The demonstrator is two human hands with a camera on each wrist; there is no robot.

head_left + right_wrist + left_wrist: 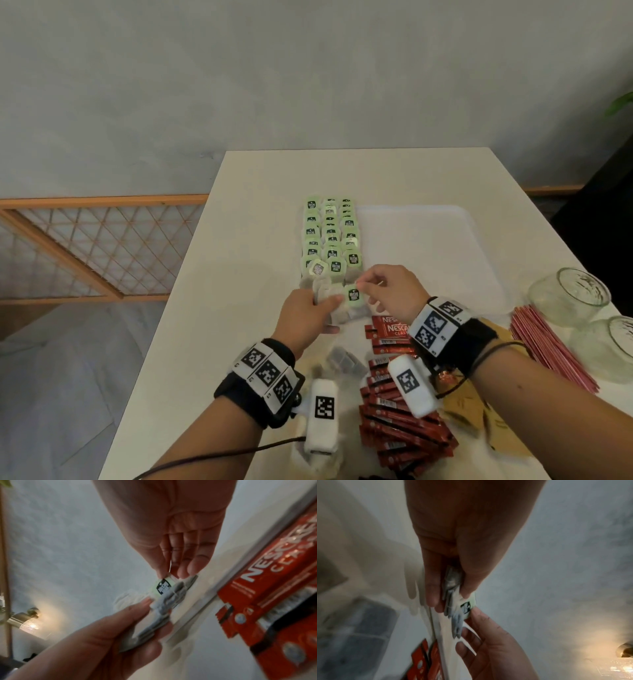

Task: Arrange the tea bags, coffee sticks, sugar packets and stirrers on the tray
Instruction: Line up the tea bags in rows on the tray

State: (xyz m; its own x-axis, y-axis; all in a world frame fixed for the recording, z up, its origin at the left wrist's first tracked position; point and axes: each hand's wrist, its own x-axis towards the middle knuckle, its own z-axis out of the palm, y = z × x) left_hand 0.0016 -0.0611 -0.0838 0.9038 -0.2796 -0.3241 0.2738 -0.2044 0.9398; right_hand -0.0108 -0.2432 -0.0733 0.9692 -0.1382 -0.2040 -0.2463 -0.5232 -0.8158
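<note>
Left hand (305, 315) grips a small stack of tea bags (337, 305); right hand (387, 291) pinches the top bag's green tag (353, 294), at 6 o'clock of the tea-bag rows (330, 236) on the tray (428, 246). Risk: tugging the tag could drag out string or spill the stack. Only the head view shows the rows; wrist views show finger contact.
</note>
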